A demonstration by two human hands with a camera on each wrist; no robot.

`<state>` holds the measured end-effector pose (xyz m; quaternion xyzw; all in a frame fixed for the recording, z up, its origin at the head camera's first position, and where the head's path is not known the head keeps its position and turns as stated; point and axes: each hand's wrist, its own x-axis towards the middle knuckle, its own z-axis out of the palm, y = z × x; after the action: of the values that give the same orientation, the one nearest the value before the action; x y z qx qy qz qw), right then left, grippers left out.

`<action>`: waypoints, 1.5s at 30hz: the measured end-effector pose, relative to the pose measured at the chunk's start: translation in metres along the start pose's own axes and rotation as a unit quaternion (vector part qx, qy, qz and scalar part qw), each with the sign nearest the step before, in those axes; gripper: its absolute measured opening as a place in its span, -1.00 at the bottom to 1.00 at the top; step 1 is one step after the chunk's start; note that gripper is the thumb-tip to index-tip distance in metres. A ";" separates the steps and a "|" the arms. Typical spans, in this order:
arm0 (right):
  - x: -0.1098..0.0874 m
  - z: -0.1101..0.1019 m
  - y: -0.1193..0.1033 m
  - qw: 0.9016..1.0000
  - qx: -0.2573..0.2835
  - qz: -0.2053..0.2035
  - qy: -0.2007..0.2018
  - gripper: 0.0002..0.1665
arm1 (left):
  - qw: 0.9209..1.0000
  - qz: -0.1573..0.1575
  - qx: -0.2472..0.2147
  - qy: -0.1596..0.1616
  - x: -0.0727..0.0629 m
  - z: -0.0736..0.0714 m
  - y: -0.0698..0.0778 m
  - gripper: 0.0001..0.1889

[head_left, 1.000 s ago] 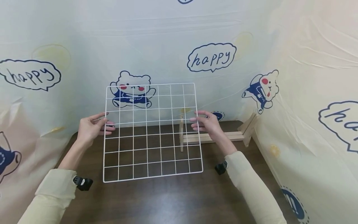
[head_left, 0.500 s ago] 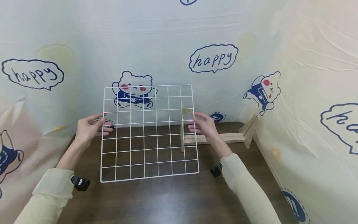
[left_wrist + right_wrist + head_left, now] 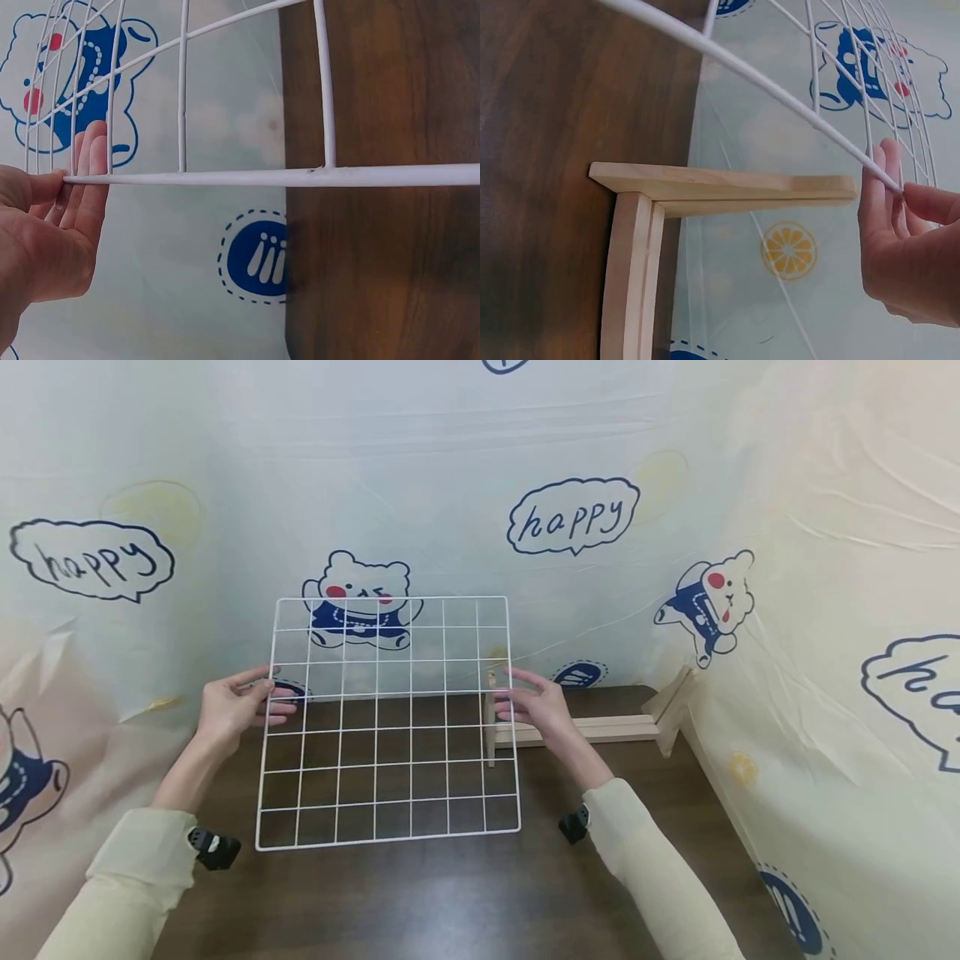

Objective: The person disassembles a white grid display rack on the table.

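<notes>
A white wire grid panel (image 3: 411, 727) is held up, nearly upright, over the dark table. My left hand (image 3: 231, 706) pinches its left edge bar between thumb and fingers; the left wrist view shows the left hand (image 3: 64, 217) with the thumb on the bar and fingers behind. At the opposite edge my right hand (image 3: 542, 703) pinches the other side bar, seen close in the right wrist view with the right hand (image 3: 907, 232) at the bar's far end. Behind the panel's right part stands a light wooden stand (image 3: 615, 727) with two uprights joined by a crossbar.
The dark wood table (image 3: 420, 902) lies under the panel. Pale printed sheeting (image 3: 450, 460) with bears and speech bubbles hangs behind and at both sides. The stand sits near the back right, close to the sheeting.
Both hands have carried the grid panel a little to the left, and its top edge sits slightly lower. The wooden stand stays in place on the table.
</notes>
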<state>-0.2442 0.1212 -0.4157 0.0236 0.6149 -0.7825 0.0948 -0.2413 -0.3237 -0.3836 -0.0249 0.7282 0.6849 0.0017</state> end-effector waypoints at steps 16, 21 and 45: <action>-0.007 0.029 0.021 0.996 -0.025 -0.085 0.000 -0.39 | 1.000 -0.019 -0.004 0.017 -0.003 -0.020 -0.017 -0.44; -0.006 0.039 0.029 0.996 -0.029 -0.086 -0.002 -0.39 | 0.999 -0.031 0.032 0.026 -0.004 -0.028 -0.023 -0.44; 0.005 0.058 0.071 0.995 -0.082 -0.063 0.010 -0.39 | 0.994 -0.004 0.103 0.020 -0.004 -0.052 -0.072 -0.50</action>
<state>-0.2320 0.0490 -0.4701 -0.0151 0.6779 -0.7339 0.0402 -0.2330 -0.3801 -0.4520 -0.0410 0.7947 0.6056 -0.0078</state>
